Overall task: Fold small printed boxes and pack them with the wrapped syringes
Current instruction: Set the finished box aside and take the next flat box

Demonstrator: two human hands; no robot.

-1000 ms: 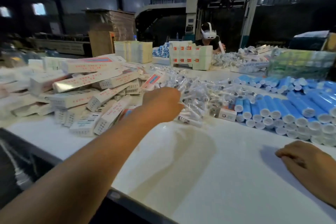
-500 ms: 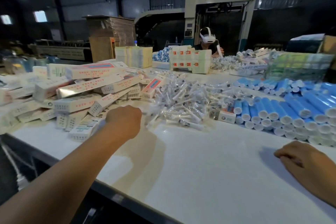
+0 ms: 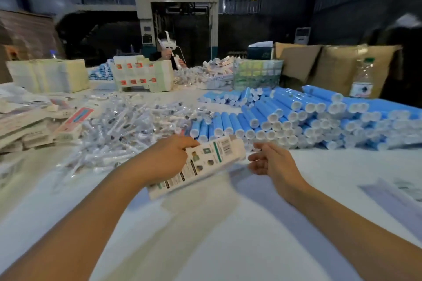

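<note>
My left hand (image 3: 166, 158) grips a flat printed box (image 3: 205, 162) by its upper left edge and holds it tilted above the white table (image 3: 205, 235). My right hand (image 3: 271, 159) hovers just right of the box's far end, fingers loosely curled, holding nothing. Behind my left hand, a heap of clear-wrapped syringes (image 3: 127, 128) spreads across the table. Flat printed boxes (image 3: 27, 125) are piled at the left.
Blue tubes with white caps (image 3: 308, 118) are stacked at the right. Bundles of flat cartons (image 3: 141, 73) stand at the back, with a person in a headset (image 3: 169, 50) behind them. A water bottle (image 3: 363, 80) and brown cartons (image 3: 331, 64) stand far right. A flat sheet (image 3: 397, 191) lies near the right edge.
My left hand has come back from the box pile at the left with a flat box in it. My right hand has lifted off the table toward the box. The camera swung right.
</note>
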